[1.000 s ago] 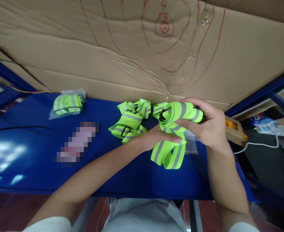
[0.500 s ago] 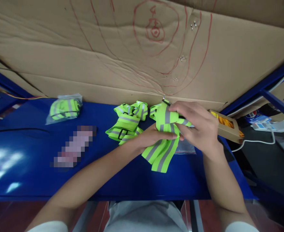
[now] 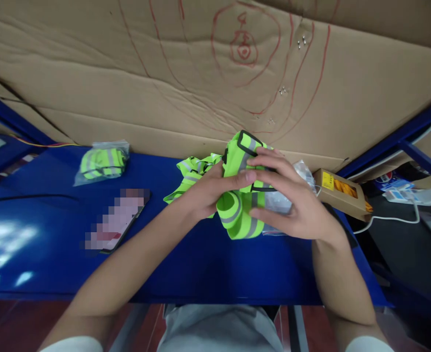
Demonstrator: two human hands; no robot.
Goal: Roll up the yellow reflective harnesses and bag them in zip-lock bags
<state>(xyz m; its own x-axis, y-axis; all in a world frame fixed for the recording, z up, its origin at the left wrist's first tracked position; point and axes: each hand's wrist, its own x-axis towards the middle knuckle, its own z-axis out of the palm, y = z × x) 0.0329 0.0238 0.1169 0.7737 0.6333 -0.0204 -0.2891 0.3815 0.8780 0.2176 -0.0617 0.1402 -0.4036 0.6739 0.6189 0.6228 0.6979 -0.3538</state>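
Note:
A neon yellow-green reflective safety vest point(image 3: 239, 159), made of straps with grey stripes and black edging, is bunched and partly folded above the table. My left hand point(image 3: 215, 188) grips it from the left, thumb across the front and the other fingers hidden behind. From the right, my right hand point(image 3: 296, 195) holds it too, its fingers over the upper folds and its thumb against a loop hanging below. Behind my left wrist lies a second reflective vest point(image 3: 189, 178), loosely heaped and partly covered. Clear plastic bags point(image 3: 279, 203) lie behind my right hand.
At the back left of the blue table point(image 3: 200, 264) lies a bagged reflective vest point(image 3: 104, 163). A phone point(image 3: 122, 215) with a blurred screen lies left of my forearm. To the right are a cardboard box point(image 3: 343, 193) and a white cable point(image 3: 393, 217). A cardboard panel point(image 3: 164, 112) stands behind.
The long strap ends that hung below my hands are now gathered up into a short curled loop. The bundle has turned, showing its black-edged part. My right hand has shifted lower, uncovering more plastic bag.

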